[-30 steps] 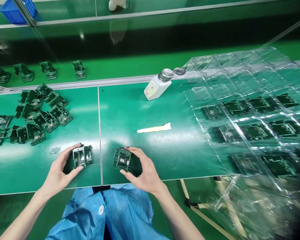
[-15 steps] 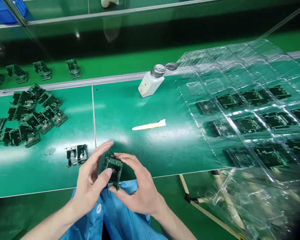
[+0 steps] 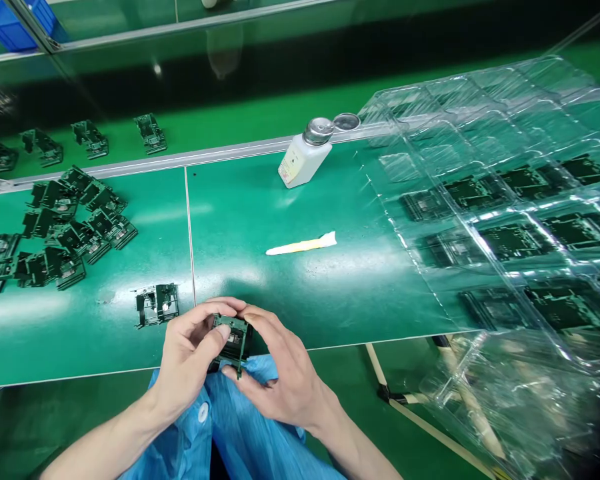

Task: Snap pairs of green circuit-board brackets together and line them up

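Between my hands, at the table's front edge, is a small circuit board assembly (image 3: 236,339) with a green frame and dark parts. My left hand (image 3: 193,353) grips its left side, thumb pressed on the top face and fingers curled over the far edge. Fingers of my right hand (image 3: 283,367) close on its right side, the thumb low at the near corner. Its underside is hidden. Just left of my left hand, a similar board assembly (image 3: 157,305) lies on the green table (image 3: 240,220).
Several board assemblies (image 3: 87,240) are heaped at left, with more boards (image 3: 151,133) in a row behind. A white dispenser bottle (image 3: 305,160) with raised lid stands beyond a white-and-yellow stick-like tool (image 3: 301,244). Clear plastic trays (image 3: 460,220) with boards cover the right.
My left fingers have closed in over the far edge of the board assembly, where they were stretched out before. The view has shifted slightly.
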Action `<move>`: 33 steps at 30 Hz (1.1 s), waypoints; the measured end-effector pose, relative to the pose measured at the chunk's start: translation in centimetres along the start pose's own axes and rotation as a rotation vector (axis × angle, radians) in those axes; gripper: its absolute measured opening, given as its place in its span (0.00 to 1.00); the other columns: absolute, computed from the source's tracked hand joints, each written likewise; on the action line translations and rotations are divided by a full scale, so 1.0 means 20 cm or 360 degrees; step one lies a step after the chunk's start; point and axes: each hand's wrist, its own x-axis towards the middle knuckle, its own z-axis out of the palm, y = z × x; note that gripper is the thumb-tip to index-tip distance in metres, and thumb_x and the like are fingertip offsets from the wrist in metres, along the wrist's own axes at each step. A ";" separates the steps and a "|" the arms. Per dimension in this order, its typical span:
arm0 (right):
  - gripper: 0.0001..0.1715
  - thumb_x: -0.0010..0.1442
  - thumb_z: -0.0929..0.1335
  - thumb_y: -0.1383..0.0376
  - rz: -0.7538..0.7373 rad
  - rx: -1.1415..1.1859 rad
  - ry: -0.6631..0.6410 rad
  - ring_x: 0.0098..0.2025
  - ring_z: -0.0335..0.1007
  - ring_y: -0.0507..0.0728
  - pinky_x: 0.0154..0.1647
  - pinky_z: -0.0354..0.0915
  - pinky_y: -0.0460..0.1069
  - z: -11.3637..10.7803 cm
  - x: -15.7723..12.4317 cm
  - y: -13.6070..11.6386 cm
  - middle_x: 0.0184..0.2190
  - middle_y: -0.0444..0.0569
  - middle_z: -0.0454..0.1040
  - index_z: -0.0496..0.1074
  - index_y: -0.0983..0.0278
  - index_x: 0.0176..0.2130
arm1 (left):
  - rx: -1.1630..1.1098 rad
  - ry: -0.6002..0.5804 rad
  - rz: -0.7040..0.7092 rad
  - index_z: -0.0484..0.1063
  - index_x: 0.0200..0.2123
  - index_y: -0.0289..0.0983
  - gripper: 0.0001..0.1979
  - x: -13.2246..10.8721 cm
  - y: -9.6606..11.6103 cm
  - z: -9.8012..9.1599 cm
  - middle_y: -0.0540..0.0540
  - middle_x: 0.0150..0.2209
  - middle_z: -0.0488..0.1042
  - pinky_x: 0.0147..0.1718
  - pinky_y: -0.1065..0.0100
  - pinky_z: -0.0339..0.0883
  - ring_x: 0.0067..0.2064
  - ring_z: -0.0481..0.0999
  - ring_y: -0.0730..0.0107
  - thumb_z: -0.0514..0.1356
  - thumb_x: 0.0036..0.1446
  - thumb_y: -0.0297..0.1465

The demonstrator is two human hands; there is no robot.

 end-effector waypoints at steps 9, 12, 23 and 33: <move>0.34 0.61 0.69 0.65 0.0151 -0.0089 -0.0213 0.58 0.72 0.65 0.58 0.71 0.63 -0.04 0.06 0.15 0.55 0.59 0.73 0.59 0.61 0.64 | 0.1015 0.0323 0.1326 0.67 0.61 0.37 0.29 -0.11 -0.08 -0.13 0.39 0.57 0.75 0.62 0.48 0.65 0.60 0.73 0.55 0.60 0.55 0.20; 0.36 0.64 0.69 0.61 0.0257 -0.0180 -0.0323 0.57 0.72 0.65 0.56 0.73 0.62 0.01 0.12 0.21 0.56 0.58 0.73 0.55 0.59 0.66 | 0.1123 0.0627 0.1323 0.62 0.65 0.38 0.33 -0.14 -0.14 -0.33 0.40 0.61 0.70 0.63 0.51 0.64 0.64 0.69 0.56 0.58 0.56 0.18; 0.45 0.64 0.67 0.49 -0.0337 -0.0524 -0.0677 0.66 0.57 0.73 0.62 0.64 0.65 0.35 0.36 0.08 0.62 0.73 0.64 0.58 0.82 0.64 | 0.1196 0.0617 0.0579 0.38 0.72 0.39 0.39 -0.10 -0.37 -0.44 0.34 0.72 0.50 0.68 0.46 0.52 0.72 0.52 0.48 0.54 0.63 0.29; 0.34 0.66 0.66 0.47 -0.0417 -0.0398 -0.0674 0.47 0.73 0.65 0.44 0.68 0.58 0.38 0.43 0.12 0.49 0.63 0.77 0.71 0.70 0.59 | 0.1000 0.0577 0.0686 0.43 0.71 0.39 0.36 -0.12 -0.36 -0.47 0.38 0.71 0.53 0.68 0.50 0.55 0.72 0.53 0.53 0.50 0.63 0.24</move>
